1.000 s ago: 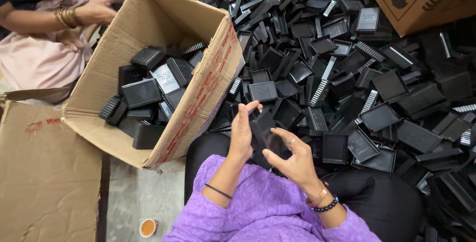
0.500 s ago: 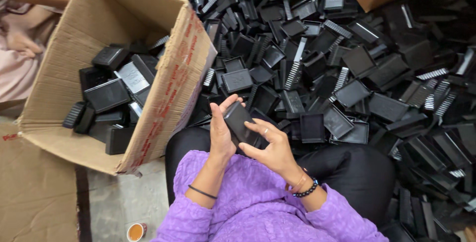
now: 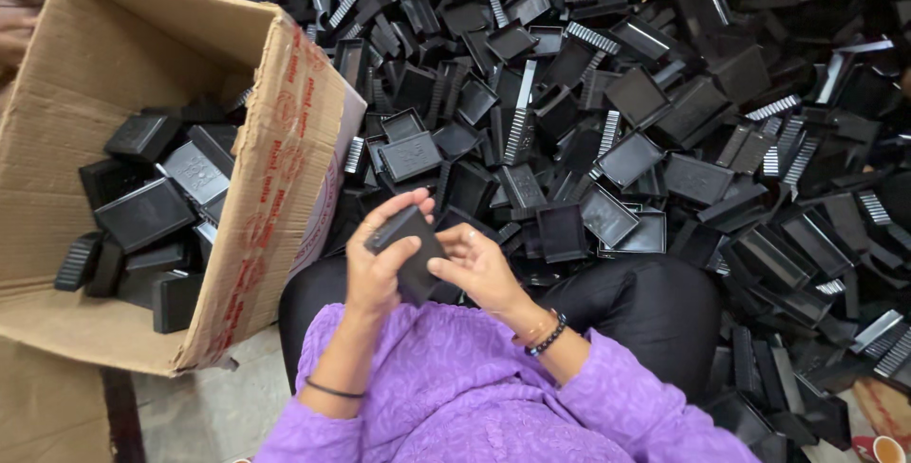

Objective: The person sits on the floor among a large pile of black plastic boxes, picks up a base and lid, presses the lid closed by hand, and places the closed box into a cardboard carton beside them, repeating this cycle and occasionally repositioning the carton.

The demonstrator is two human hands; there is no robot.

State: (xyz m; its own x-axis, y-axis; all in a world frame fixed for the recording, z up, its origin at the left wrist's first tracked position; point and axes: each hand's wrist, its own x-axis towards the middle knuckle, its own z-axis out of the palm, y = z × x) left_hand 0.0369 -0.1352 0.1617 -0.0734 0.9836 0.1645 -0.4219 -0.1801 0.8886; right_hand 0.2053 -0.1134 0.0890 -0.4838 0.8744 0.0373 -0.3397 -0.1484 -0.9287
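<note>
At lower centre of the frame, the left hand (image 3: 378,268) and right hand (image 3: 482,266) are clamping together on a black plastic case (image 3: 408,250) above the lap. A loosening grip could be dropping it into the black pile (image 3: 664,140), right of the cardboard box (image 3: 275,169).

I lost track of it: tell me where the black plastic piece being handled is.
Head view, lower centre: the black plastic piece sits between left hand and right hand, above the lap, right of the cardboard box.

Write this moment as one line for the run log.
left hand: holds black part | right hand: on same part | box: at left, partly filled | pile: ahead
</note>
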